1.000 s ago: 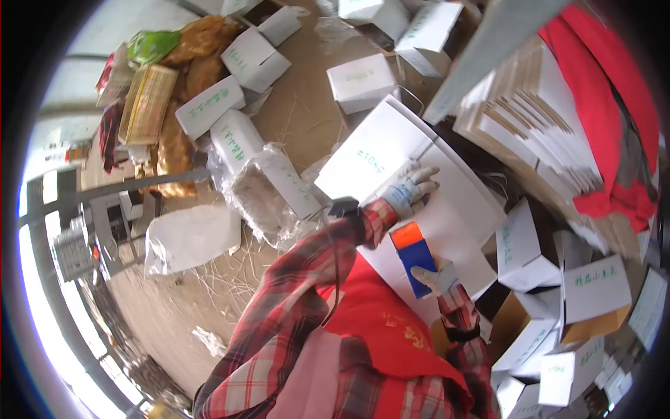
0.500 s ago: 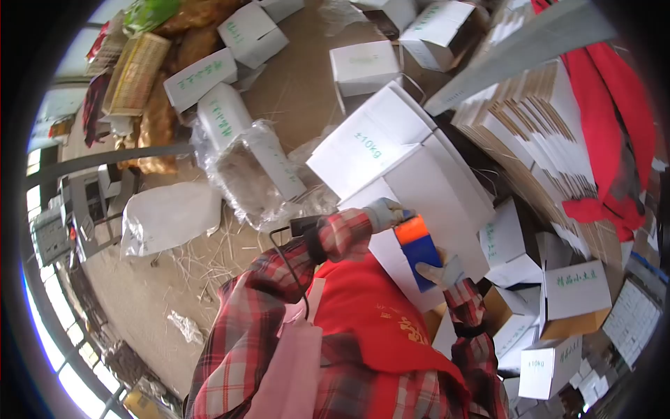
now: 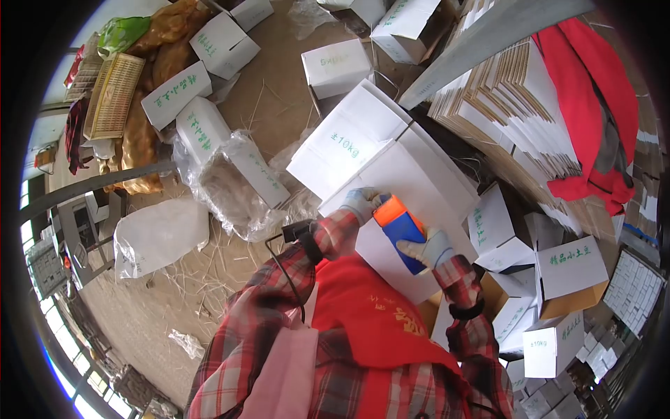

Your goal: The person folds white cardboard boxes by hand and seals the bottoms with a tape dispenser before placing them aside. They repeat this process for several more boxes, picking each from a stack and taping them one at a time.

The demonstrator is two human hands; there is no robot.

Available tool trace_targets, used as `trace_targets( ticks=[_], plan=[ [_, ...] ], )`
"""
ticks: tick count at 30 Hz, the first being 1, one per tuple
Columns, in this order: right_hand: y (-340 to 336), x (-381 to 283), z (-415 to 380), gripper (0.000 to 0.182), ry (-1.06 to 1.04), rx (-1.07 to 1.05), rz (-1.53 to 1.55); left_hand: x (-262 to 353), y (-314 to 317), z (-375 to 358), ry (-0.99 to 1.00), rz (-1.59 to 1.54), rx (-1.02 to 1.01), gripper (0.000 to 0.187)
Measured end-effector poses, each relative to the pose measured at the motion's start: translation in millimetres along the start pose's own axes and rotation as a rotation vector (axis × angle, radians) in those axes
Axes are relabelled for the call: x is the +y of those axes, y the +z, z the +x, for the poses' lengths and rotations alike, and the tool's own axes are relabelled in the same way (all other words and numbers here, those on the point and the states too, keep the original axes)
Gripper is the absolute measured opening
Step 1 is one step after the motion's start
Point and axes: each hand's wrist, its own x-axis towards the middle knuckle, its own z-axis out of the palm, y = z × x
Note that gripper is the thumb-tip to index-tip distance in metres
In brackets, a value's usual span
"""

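I see my right hand [image 3: 427,246] clamped on the blue-and-orange tape dispenser [image 3: 400,230], pressed to the big white carton [image 3: 412,174] near its closer edge. My left hand [image 3: 361,202] grips the dispenser's orange end. Small boxes [image 3: 569,274] crowd the right side closely.

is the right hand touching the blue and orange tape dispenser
Touching. The head view shows the gloved right hand wrapped around the blue body of the tape dispenser, fingers overlapping it with no gap, above the large white box.
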Motion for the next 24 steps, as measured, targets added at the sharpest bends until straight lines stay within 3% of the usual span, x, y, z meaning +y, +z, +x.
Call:
trace_targets(
  ticks=[2,4,6,8,10,11,12,14,17,20,21,24],
  plan=[
    [1,11,3,0.059,-0.054,0.024,0.049,-3,-3,1,0.147,0.101,0.074,0.017],
    [5,0,-10,0.058,-0.028,-0.002,0.119,-25,-18,19,0.254,-0.053,0.147,0.012],
    [4,-11,-13,0.058,-0.025,-0.018,0.122,-37,-51,39,0.325,0.042,0.361,0.007],
    [3,-7,-13,0.058,-0.063,-0.040,0.160,-59,-97,71,0.543,-0.214,0.420,0.012],
    [-3,-21,-18,0.058,0.128,-0.066,0.161,-63,-109,94,0.162,0.016,0.552,0.018],
    [-6,-26,-19,0.057,0.223,-0.077,0.161,-118,-106,127,0.140,-0.060,0.450,0.019],
    [-4,-15,-12,0.057,0.141,-0.059,0.138,-139,-95,149,-0.055,0.334,0.302,0.017],
    [4,18,6,0.055,-0.017,-0.025,0.089,-149,-41,161,-0.005,0.777,0.206,0.022],
    [-5,-4,-5,0.053,0.133,-0.062,0.145,-81,-40,111,-0.190,0.529,0.021,0.036],
    [-7,-11,-6,0.051,0.224,-0.043,0.052,-134,-26,108,-0.232,1.121,0.062,0.053],
    [-8,-10,-5,0.051,0.204,-0.014,0.040,-117,-30,113,-0.419,1.031,-0.196,0.070],
    [-1,-6,-11,0.052,0.186,0.027,0.027,-119,-32,89,-0.238,0.676,-0.053,0.048]
  ],
)
